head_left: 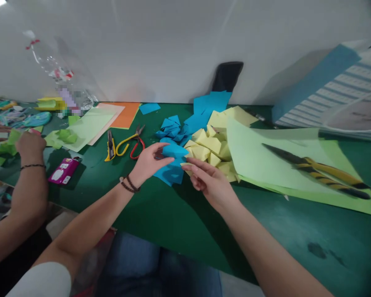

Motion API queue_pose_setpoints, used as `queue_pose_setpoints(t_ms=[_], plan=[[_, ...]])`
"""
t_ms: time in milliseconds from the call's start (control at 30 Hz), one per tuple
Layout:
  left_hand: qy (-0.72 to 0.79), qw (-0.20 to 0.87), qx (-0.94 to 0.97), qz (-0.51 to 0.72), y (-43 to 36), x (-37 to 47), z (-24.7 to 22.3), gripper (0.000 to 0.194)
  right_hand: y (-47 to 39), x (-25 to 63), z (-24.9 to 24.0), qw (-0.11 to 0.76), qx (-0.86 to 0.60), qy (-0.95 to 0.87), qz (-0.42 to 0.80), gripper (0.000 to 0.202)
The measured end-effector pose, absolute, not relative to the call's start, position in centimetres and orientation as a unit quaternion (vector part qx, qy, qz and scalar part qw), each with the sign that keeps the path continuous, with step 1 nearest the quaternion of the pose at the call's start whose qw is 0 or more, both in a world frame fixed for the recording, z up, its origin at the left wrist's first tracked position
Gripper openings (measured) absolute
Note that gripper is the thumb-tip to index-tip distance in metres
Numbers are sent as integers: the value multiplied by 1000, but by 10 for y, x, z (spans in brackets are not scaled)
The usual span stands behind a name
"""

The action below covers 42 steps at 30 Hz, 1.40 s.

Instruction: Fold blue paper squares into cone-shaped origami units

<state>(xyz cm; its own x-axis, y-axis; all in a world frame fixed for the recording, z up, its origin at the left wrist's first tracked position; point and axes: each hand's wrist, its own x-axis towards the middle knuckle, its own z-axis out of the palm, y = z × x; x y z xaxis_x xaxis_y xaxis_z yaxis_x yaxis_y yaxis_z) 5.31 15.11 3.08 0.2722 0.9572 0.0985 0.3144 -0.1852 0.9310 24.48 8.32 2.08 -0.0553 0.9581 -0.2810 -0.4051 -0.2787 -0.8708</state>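
The green worktop (179,222), smooth and slightly glossy with a dark smudge at the right, runs along a plain pale grey wall (160,49). A dark smartphone (228,76) leans upright on the wall, and a glossy blue-and-white printed package (336,95) stands at the right end.

Near the middle, the left hand (151,161) pinches a folded piece of matte blue paper (174,150) in its grip, between thumb and fingers, above flat blue sheets (171,173). The right hand (208,177) has its fingertips closed on a small pale yellow scrap (185,164), just beside the blue piece.

Behind them lie a heap of crumpled-looking, angular blue folds (173,128) and a pile of creased pale yellow paper pieces (212,146). Large, smooth light green sheets (259,152) spread to the right, carrying black-and-yellow scissors (315,171). To the left are a yellow utility knife (110,146), pliers (132,142) with one yellow and one red handle, and a shiny purple packet (64,170). Farther left, another person's hand (30,144) is beside green paper pieces (4,150).
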Motion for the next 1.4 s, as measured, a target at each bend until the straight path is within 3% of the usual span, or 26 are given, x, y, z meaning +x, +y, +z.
queue_pose_setpoints(t_ms=[167,367,600,700,800,900,1033,1267,1400], plan=[[561,368,670,318,196,47,25,40,84,246,23,512,-449,-300,669,46],[608,260,687,303,214,44,16,59,83,244,26,513,-440,-291,677,46],[618,157,712,295,203,45,24,51,82,247,20,520,-454,-330,644,46],[606,141,736,267,181,33,30,44,82,250,16,510,-513,-462,513,36],[584,144,763,235,152,24,30,41,80,252,11,455,-518,-658,302,21],[556,160,784,227,126,24,24,48,77,249,7,350,-475,-796,131,26],[529,202,789,239,101,26,17,47,75,247,3,263,-459,-848,20,30],[553,243,715,352,75,15,12,35,81,253,2,317,-430,-844,-51,18],[561,267,656,430,56,13,11,43,72,254,17,442,-471,-763,13,15]])
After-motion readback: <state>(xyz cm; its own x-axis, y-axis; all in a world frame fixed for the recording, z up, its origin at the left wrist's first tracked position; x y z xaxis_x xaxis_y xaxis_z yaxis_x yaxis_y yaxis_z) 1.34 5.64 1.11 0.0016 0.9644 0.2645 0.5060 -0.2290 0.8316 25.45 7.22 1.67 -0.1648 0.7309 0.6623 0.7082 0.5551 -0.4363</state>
